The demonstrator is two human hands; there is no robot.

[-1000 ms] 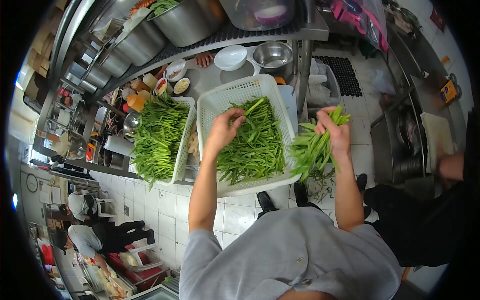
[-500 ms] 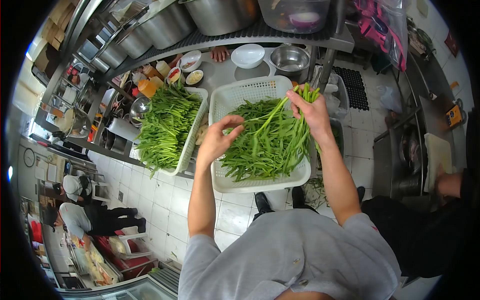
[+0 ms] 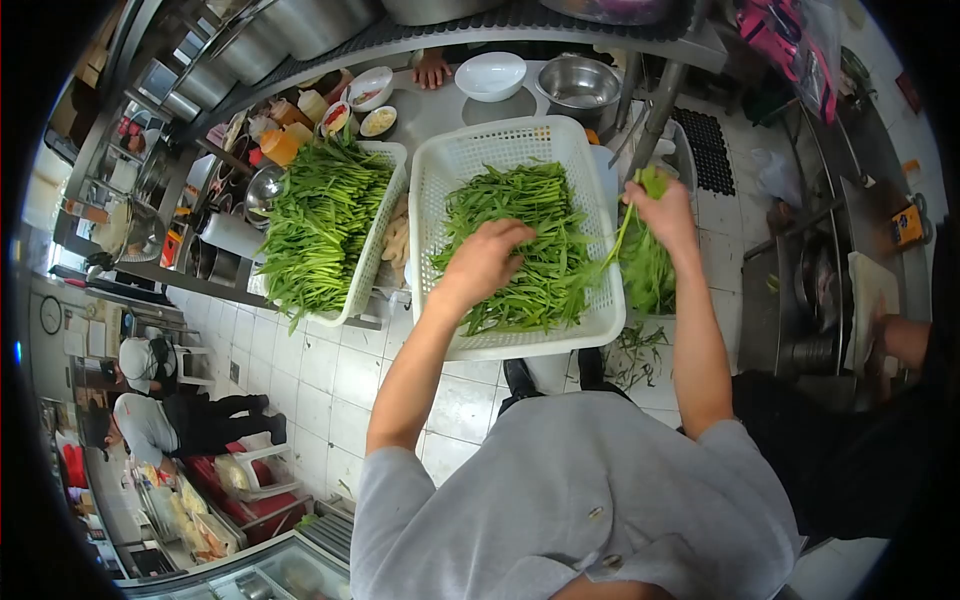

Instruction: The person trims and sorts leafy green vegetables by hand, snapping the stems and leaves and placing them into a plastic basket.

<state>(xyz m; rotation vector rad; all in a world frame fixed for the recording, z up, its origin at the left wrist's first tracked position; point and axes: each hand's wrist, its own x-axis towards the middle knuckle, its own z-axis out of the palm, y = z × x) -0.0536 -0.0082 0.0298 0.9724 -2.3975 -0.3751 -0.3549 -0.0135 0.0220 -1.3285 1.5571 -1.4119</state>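
A white perforated basket (image 3: 606, 300) in front of me holds a heap of long-leaved water spinach (image 3: 535, 280). My left hand (image 3: 487, 262) is over the left side of this heap, palm down, fingers slightly bent and apart, holding nothing. Beyond the basket's right rim, my right hand (image 3: 663, 212) is closed around a few green stems of water spinach (image 3: 622, 232), whose leafy ends hang down toward the rim. More greens (image 3: 648, 270) lie below that hand, in or on something I cannot make out. To the left, a second white basket (image 3: 372, 262) is piled with neatly bundled water spinach (image 3: 325, 230).
On the steel counter stand a white bowl (image 3: 491, 77), a steel bowl (image 3: 579, 83) and small bowls of chopped ingredients. Another person's hand (image 3: 431, 70) rests there. Overhead runs a shelf (image 3: 640, 40) with large pots. Leaf scraps (image 3: 640, 355) litter the floor; another person's arm (image 3: 903, 342) is at right.
My right hand has moved right, from above the basket to past its rim, with fewer stems in it. The left hand has moved right and over the heap. The view has shifted slightly.
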